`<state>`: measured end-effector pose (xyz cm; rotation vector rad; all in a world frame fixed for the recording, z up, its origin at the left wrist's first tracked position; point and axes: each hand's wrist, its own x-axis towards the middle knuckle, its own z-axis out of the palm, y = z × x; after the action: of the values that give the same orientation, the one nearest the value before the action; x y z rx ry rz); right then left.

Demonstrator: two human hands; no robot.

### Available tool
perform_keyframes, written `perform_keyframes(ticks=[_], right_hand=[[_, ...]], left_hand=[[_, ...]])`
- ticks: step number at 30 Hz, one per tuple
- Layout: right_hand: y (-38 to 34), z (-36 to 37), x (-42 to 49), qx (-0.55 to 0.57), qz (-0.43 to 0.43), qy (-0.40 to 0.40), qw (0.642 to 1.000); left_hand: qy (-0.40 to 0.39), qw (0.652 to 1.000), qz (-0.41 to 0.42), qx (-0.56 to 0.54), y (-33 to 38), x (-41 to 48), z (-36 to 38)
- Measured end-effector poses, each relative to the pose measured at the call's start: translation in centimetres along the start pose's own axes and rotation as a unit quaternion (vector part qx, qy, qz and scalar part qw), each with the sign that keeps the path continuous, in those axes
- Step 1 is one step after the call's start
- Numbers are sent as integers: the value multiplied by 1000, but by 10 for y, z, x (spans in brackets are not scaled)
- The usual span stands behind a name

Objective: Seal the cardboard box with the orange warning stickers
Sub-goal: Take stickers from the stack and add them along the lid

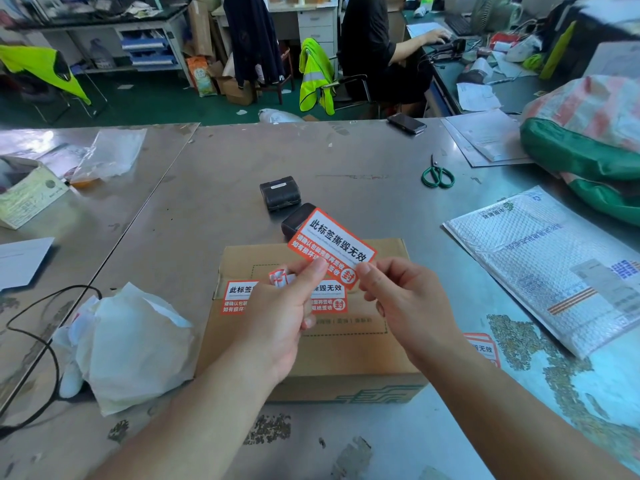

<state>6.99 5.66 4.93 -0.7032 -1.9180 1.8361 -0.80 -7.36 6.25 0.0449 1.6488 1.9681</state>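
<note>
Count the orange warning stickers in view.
3. One raised sticker pinched by left hand and right hand; applied sticker on the cardboard box top, middle hidden by the left hand; loose sticker on the metal table, partly under the right forearm. More may be hidden.

A brown cardboard box (346, 355) sits flat and closed, with one orange-and-white rectangular warning sticker (237, 296) stuck across its top seam. A second sticker (332, 251) is held tilted above the box. A third sticker (483, 348), seemingly alike, lies just right of it.

"此标签撕毁无效" and circled "封" on the raised orange sticker (332, 245); "此标签" on the box sticker (239, 296)
</note>
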Motion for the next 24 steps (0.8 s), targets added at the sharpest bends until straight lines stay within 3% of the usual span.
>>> perform_keyframes(ticks=[3,6,9,13,18,24], right_hand=[[-1,-7,6,-6,-14,25,1000],[-1,-14,10,-2,-12,29,1000],[1,-22,13,35,23,38,998],[2,-39,18,1,73,7,997],[0,-56,21,-28,105,-50,993],[-2,-67,21,-87,108,-122,983]], left_hand=[[-25,991,39,128,-2,-1,-3],[-28,979,70,191,-6,-3,-3],[3,984,47,171,-8,3,-8],[4,998,-18,65,-1,12,-22],[-6,995,8,97,5,17,-24],[-10,954,28,299,8,22,-15]])
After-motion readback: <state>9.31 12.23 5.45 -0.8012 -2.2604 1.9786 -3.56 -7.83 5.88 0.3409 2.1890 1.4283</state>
